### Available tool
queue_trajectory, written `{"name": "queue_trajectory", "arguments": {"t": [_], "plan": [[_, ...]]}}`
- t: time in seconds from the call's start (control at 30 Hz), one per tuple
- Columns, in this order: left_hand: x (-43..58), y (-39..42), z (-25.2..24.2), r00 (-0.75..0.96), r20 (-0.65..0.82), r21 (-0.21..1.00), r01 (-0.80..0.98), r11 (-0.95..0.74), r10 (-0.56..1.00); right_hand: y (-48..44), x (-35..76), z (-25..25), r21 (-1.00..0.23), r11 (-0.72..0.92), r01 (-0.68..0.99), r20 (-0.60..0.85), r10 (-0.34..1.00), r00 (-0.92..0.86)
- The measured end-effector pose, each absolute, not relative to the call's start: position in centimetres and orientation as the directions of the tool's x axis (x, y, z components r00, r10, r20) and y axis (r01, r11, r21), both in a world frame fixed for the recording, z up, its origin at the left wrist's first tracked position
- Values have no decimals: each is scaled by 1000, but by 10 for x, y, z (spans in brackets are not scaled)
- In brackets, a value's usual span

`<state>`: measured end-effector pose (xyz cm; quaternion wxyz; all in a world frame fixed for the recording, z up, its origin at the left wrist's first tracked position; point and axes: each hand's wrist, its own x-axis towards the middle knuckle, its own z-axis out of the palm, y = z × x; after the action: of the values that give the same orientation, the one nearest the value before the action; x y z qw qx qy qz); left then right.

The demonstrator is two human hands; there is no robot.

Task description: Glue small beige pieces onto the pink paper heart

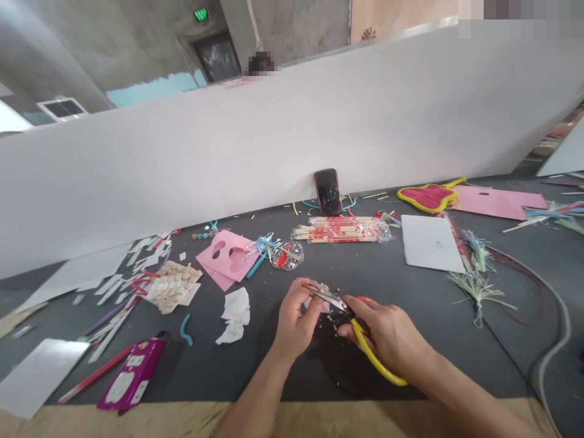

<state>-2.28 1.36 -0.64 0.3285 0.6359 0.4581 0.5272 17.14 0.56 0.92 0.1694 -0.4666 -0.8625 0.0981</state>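
My right hand (pixel 390 337) is closed on scissors (pixel 378 364) with yellow handles, and a bit of red shows at the grip. Their metal blades point left, with the tips beside my left hand (pixel 295 316). The thumb and fingers of that hand are pinched together by the blades; whatever they hold is too small to make out. Beneath the blades lies a small pink piece (pixel 325 305), partly covered. Tiny pale bits are scattered on the dark table around it.
A phone (pixel 328 191) leans on the white partition (pixel 255 152), behind wrapped sticks (pixel 342 230). Pink cutouts (pixel 235 252), crumpled tissue (pixel 235 316) and a purple packet (pixel 132 374) lie left. A white board (pixel 431 243), frayed tassels (pixel 479 292) and a grey cable (pixel 554 304) are right.
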Motion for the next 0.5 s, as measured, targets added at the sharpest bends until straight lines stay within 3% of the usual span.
{"name": "queue_trajectory", "arguments": {"t": [0.3, 0.5], "plan": [[-22, 15, -6, -44, 403, 852, 382, -357, 914, 10, 170, 8, -318, 530, 786, 211, 848, -487], [-25, 15, -9, -12, 451, 848, 318, -424, 893, 9, 171, 16, -325, 548, 771, 238, 836, -494]]}}
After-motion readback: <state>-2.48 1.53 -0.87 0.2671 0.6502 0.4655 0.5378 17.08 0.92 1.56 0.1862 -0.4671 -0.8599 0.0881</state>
